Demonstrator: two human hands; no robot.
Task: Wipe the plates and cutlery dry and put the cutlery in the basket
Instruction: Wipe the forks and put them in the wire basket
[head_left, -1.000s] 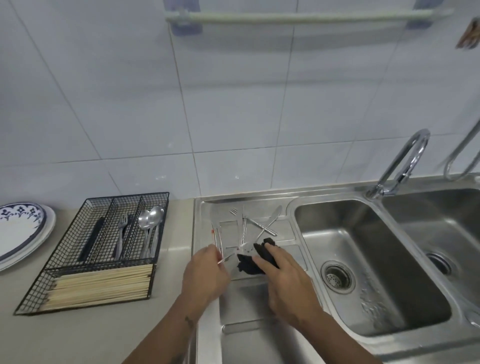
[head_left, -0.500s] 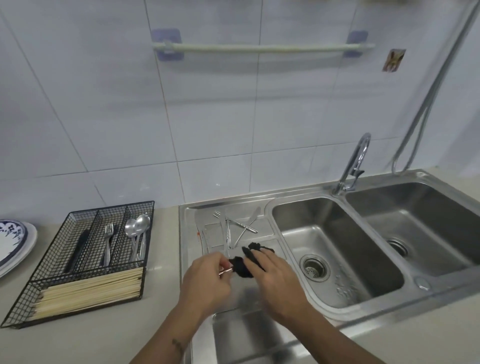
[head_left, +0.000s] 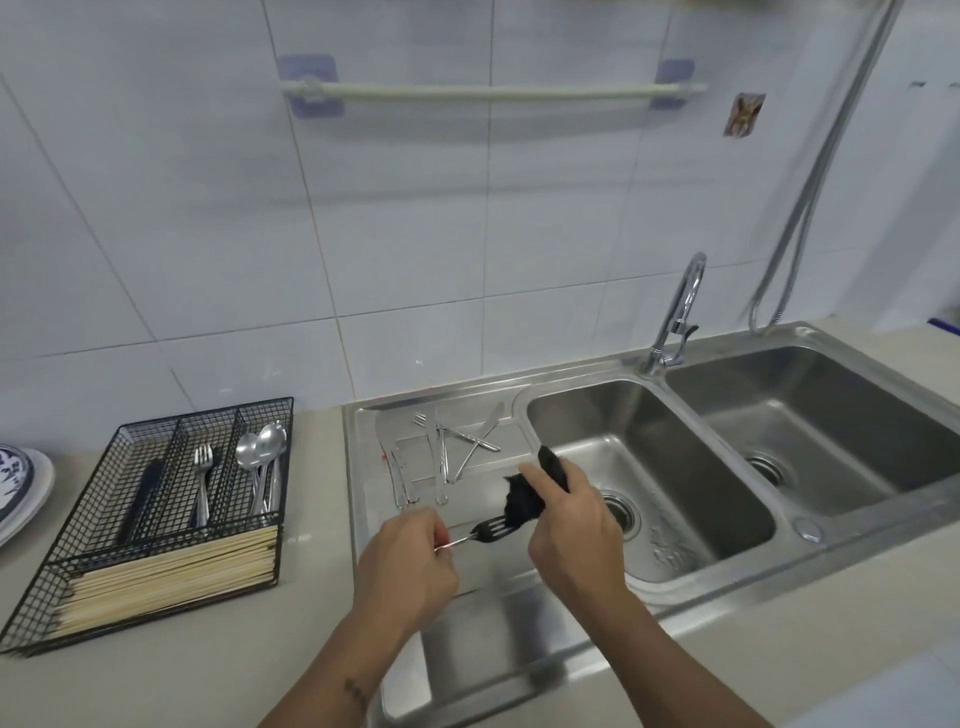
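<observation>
On the table at left, the wire basket (head_left: 156, 519) holds forks and spoons. Over the drainboard (head_left: 374, 519), your left hand (head_left: 405, 564) pinches a fork (head_left: 485, 531) by its handle; your right hand (head_left: 569, 525) grips a black cloth (head_left: 522, 501) touching its tines.

The fork (head_left: 485, 531) shows only its tines and a short run of neck; its handle is buried in the grip of the left hand (head_left: 408, 564). The black cloth (head_left: 522, 501) is partly covered by the right hand (head_left: 569, 525), so its full shape cannot be told. At nine o'clock the plates (head_left: 21, 488) are cut off by the picture's edge. In the basket (head_left: 156, 525), the dark piece in the far-left compartment (head_left: 143, 493) is too dim to name. The cutlery on the drainboard (head_left: 447, 449) overlaps, blurred; its count is unclear. The hose (head_left: 810, 208) leaves the frame at one o'clock.
</observation>
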